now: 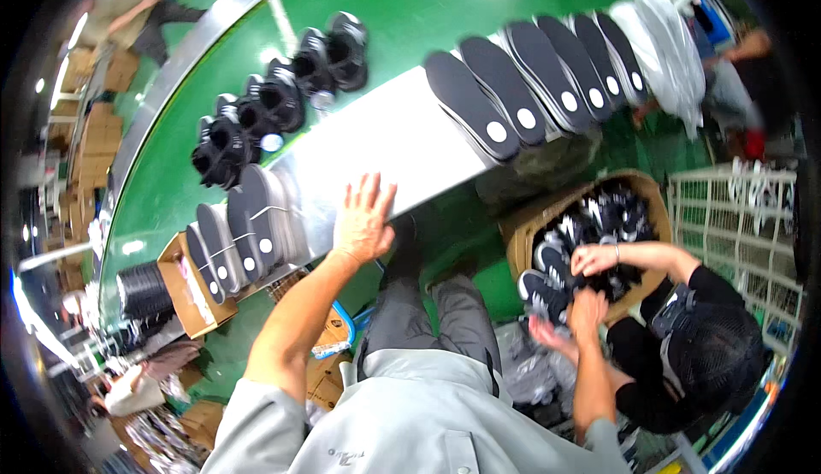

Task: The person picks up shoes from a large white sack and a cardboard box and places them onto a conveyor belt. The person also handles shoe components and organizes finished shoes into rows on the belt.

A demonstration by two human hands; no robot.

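Our left hand [363,222] rests open, fingers spread, on the steel table [385,145] edge; insole stacks [244,239] lie just left. Our right hand [587,307] grips a black shoe [547,290] at the basket [513,243] rim.

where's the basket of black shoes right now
In the head view the woven basket sits low on the person's right, below the metal table, with the right hand at its near rim beside a co-worker's hands.

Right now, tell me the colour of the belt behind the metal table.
Green belt, seen in the head view, behind the metal table.
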